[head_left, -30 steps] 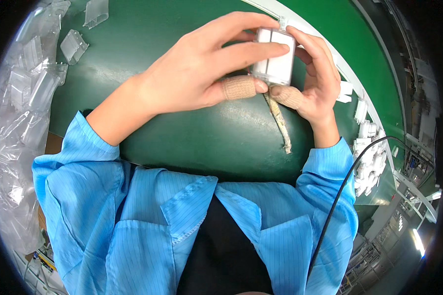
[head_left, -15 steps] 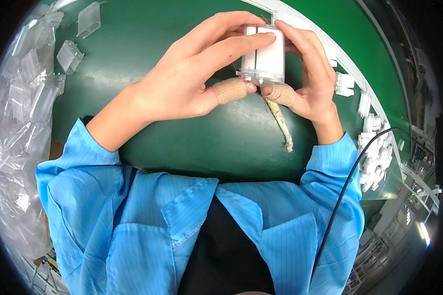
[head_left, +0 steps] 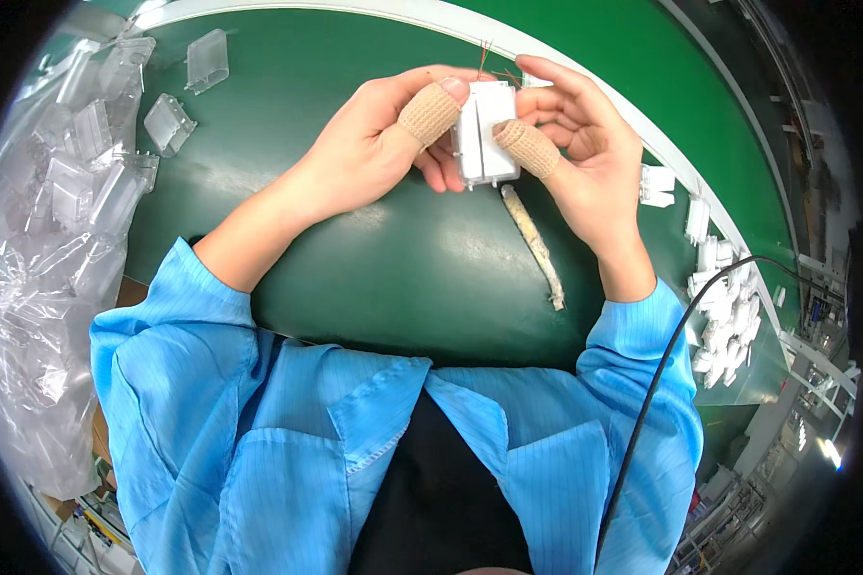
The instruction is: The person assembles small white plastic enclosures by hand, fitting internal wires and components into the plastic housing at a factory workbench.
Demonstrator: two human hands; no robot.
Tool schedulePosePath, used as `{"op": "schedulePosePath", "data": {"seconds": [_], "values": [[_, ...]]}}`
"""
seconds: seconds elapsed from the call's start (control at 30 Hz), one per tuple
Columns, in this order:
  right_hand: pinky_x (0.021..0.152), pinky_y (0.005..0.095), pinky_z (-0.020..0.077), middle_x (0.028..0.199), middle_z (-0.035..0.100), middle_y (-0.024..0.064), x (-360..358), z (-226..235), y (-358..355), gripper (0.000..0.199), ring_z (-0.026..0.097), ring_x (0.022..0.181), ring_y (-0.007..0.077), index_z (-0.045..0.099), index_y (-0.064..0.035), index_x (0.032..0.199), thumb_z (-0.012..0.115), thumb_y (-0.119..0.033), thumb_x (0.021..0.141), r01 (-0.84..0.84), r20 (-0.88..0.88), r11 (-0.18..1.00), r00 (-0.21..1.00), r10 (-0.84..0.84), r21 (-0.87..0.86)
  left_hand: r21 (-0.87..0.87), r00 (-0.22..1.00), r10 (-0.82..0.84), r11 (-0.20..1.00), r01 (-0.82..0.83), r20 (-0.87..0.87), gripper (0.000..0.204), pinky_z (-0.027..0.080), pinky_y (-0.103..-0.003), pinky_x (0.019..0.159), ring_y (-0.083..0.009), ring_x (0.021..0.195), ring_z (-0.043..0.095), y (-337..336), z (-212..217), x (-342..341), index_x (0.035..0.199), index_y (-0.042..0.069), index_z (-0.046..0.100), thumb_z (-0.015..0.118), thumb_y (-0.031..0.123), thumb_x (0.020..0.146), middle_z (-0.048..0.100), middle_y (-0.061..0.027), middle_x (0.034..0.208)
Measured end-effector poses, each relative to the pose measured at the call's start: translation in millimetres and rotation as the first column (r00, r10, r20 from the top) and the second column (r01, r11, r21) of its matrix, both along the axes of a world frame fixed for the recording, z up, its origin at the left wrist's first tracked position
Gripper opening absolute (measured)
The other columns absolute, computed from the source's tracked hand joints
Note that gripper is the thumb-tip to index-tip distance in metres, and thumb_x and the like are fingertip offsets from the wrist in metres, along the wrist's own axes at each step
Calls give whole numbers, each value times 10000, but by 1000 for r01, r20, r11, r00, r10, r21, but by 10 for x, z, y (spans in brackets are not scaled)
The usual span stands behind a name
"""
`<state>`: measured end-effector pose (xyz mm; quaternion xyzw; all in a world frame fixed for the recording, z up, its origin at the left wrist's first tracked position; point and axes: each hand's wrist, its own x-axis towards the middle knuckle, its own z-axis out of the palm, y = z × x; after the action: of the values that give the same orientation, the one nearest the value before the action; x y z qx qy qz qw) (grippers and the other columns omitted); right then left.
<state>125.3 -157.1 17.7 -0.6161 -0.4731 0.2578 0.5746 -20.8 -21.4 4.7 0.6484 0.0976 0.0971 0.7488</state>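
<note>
- The green worktop (head_left: 403, 278) curves under both arms, with a white rim along its far edge.
- A heap of clear plastic shells (head_left: 77, 182) in a bag lies at the worktop's left edge; two loose ones sit near the far left corner.
- White plastic parts (head_left: 724, 307) are strewn along the right edge, well apart from the hands.
- The left hand (head_left: 369, 158) has its taped thumb pressed on the left face of the small white housing (head_left: 486, 134), with the fingers curled behind it. A second ago this hand lay flat over the top and hid most of the part.
- The right hand (head_left: 590, 158) grips the housing's right side with its taped thumb; the other fingers are spread loosely open behind.
- The housing is held above the far middle of the worktop, now turned edge-on, so its seam faces up and thin wires show at its top: it looks to be under inspection or being pressed together.
- A slim tan stick (head_left: 534, 244) lies on the worktop just below the housing, untouched.
</note>
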Motion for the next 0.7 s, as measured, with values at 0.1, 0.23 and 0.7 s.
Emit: {"op": "schedulePosePath", "data": {"seconds": [0.1, 0.23, 0.7], "values": [[680, 223, 519, 888, 619, 67, -26, 36, 17, 480, 597, 793, 100, 564, -31, 1185, 740, -58, 739, 8, -55, 1000, 998, -9, -15, 77, 999, 37, 996, -40, 33, 445, 499, -244, 640, -128, 735, 599, 5, 2, -25, 1329, 33, 378, 432, 285, 966, 614, -92, 906], [694, 224, 523, 949, 602, 75, -75, 89, 6, 473, 603, 819, 114, 557, -18, 1187, 728, -46, 748, 10, -8, 1000, 1000, -10, -26, 132, 994, 59, 989, -72, 96, 514, 480, -252, 703, -109, 801, 580, -28, 43, -47, 1384, 59, 262, 493, 144, 932, 626, -100, 927], [735, 253, 536, 1071, 573, 104, -118, 54, 4, 433, 611, 881, 151, 566, 11, 1138, 727, -24, 738, -4, -45, 1000, 999, 4, 8, 263, 949, 150, 938, -225, 276, 253, 475, -256, 638, -116, 722, 598, -72, -138, 36, 1130, 37, 434, 536, 130, 918, 645, -84, 790]]}}
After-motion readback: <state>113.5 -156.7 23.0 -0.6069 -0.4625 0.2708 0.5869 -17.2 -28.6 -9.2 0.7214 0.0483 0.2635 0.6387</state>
